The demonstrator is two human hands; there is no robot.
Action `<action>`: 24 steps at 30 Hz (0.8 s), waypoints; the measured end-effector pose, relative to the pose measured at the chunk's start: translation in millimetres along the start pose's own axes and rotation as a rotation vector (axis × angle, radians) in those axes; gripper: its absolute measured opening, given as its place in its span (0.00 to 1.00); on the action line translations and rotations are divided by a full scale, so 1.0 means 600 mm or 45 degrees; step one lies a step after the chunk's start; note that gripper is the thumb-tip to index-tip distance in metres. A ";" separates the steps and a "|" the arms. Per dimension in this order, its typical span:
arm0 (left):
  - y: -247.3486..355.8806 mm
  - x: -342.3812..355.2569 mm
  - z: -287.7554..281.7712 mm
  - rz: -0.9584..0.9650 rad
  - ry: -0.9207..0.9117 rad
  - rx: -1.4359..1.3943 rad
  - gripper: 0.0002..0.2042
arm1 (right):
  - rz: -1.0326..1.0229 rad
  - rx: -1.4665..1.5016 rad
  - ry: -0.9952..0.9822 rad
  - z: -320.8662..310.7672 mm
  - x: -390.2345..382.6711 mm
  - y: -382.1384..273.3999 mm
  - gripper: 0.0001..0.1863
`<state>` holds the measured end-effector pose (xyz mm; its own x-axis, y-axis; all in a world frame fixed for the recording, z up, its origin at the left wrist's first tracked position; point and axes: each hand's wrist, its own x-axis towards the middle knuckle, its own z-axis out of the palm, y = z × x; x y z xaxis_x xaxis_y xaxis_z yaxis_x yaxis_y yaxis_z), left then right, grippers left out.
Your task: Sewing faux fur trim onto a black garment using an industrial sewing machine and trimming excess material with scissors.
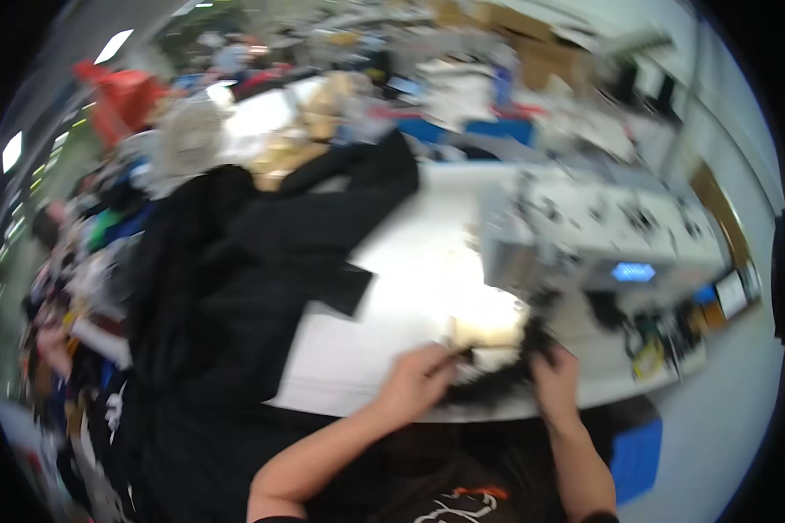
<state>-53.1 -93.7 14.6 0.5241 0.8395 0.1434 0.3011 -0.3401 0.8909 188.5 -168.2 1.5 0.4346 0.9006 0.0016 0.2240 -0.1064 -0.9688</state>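
A white industrial sewing machine (602,218) with a lit display stands on the white worktable (327,375). Just in front of its lit needle area, my left hand (423,375) pinches one end of a dark fuzzy strip (488,381). My right hand (554,375) grips the same strip farther right, where it rises beside the machine. The strip is blurred, so its exact shape is unclear. A large black garment (218,288) lies over the table's left part and hangs down past its front edge.
Heaped fabrics (78,288) crowd the left side and the area behind the table. A red bag (118,96), cardboard boxes (541,57) and a pale wall (741,131) are farther off. A blue bin (637,453) sits below the table at right, and tools (650,349) lie by the machine.
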 end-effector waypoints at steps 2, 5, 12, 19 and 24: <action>-0.005 0.014 -0.009 0.103 0.067 0.139 0.11 | -0.090 -0.129 -0.120 0.015 0.011 -0.005 0.14; -0.008 0.047 0.002 0.115 0.043 0.219 0.11 | -0.448 -0.552 -0.110 0.008 0.027 -0.003 0.16; -0.017 0.089 0.020 0.276 -0.063 0.499 0.16 | -0.769 -0.904 -0.267 -0.019 0.067 0.003 0.19; -0.049 0.138 0.014 0.531 -0.101 0.624 0.16 | -0.793 -1.214 -0.558 -0.015 0.122 0.010 0.18; -0.058 0.145 0.020 0.533 -0.141 0.584 0.11 | -0.183 -1.380 -1.067 -0.030 0.171 0.034 0.21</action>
<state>-8.4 -14.0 -9.0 0.7437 0.5553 0.3724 0.3506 -0.7982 0.4899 253.3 -85.4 -13.8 -0.2144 0.8726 -0.4389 0.9513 0.0845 -0.2966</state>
